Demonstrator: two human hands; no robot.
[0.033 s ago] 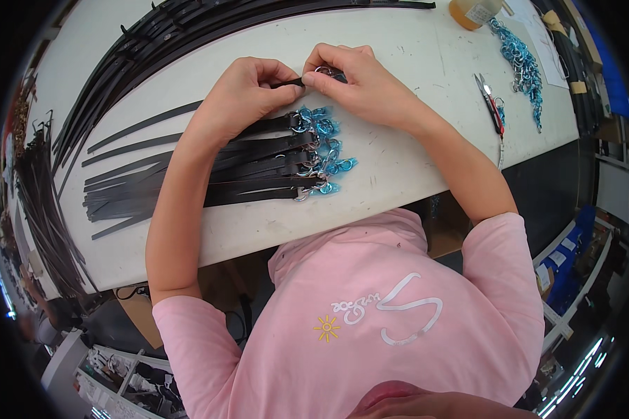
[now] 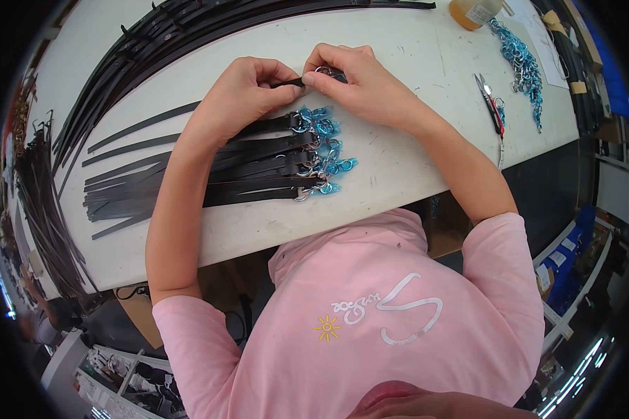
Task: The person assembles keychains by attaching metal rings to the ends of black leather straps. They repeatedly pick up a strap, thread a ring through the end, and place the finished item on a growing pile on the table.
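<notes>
My left hand point(image 2: 248, 91) pinches the end of a black strap point(image 2: 290, 83) over the white table point(image 2: 398, 181). My right hand point(image 2: 360, 87) meets it there, fingers closed on a small metal clasp point(image 2: 325, 70) at the strap's tip; the clasp is mostly hidden by my fingers. Just below my hands lies a stack of several black straps point(image 2: 251, 164). Their right ends carry metal clasps in blue wrapping point(image 2: 325, 150).
Long black straps point(image 2: 189, 35) fan across the back left of the table, and more hang off its left edge point(image 2: 38, 202). A heap of blue-wrapped clasps point(image 2: 521, 59), red-handled pliers point(image 2: 490, 105) and an amber container point(image 2: 472, 10) lie at the back right.
</notes>
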